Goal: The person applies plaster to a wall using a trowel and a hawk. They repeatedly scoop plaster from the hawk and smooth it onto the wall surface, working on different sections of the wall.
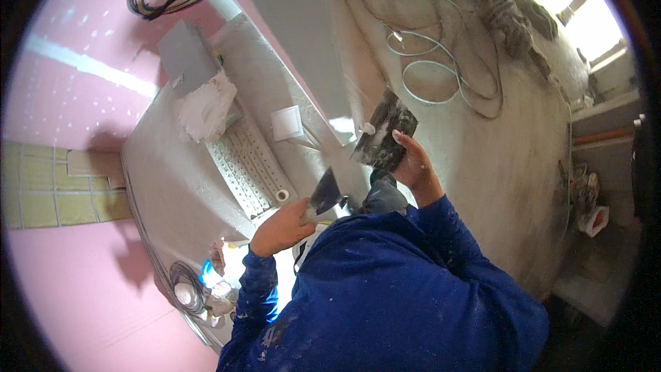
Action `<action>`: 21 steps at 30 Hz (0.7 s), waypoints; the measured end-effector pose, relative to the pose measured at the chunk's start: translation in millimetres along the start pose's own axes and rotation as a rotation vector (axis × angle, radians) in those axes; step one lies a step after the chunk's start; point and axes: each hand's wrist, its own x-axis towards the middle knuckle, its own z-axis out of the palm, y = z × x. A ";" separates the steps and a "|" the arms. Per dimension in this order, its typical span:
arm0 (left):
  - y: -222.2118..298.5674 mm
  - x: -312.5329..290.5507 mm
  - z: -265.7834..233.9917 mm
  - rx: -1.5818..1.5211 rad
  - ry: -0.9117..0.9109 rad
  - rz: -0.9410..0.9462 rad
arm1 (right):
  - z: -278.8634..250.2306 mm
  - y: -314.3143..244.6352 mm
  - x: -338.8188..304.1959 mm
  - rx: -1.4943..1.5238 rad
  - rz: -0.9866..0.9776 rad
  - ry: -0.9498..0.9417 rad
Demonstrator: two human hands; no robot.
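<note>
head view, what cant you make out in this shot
All in the head view:
- Putty knife: most of its handle, covered by the left hand.
- Right hand: some fingers, hidden under the dark plate.
- Cable coil: its top, cut off by the upper edge.
- Window: what lies beyond, lost in glare.

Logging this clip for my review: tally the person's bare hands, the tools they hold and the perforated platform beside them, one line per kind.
Hands: 2, the left hand and the right hand
Scraper, in the left hand: 1
Dark flat board, white-smeared, in the right hand: 1
Perforated platform: 1
Total: 5
</note>
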 end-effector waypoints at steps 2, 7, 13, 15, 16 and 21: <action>-7.6 -0.5 2.1 -0.112 -0.064 -0.155 | -21.8 -1.9 12.9 0.039 0.003 -0.047; -21.5 -18.4 11.5 -0.387 0.053 -0.304 | -83.8 38.1 108.8 0.166 -0.073 0.078; -38.3 -44.2 19.6 -0.447 0.153 -0.387 | -104.3 58.9 197.0 0.240 -0.147 0.296; -45.3 -49.4 26.3 -0.501 0.181 -0.413 | -82.7 50.8 207.1 0.082 -0.121 0.347; -49.0 -50.4 30.1 -0.520 0.187 -0.405 | -67.6 45.4 209.8 0.016 -0.090 0.470; -63.4 -53.6 49.0 -0.674 0.216 -0.329 | 14.2 1.5 211.7 -0.091 -0.042 0.496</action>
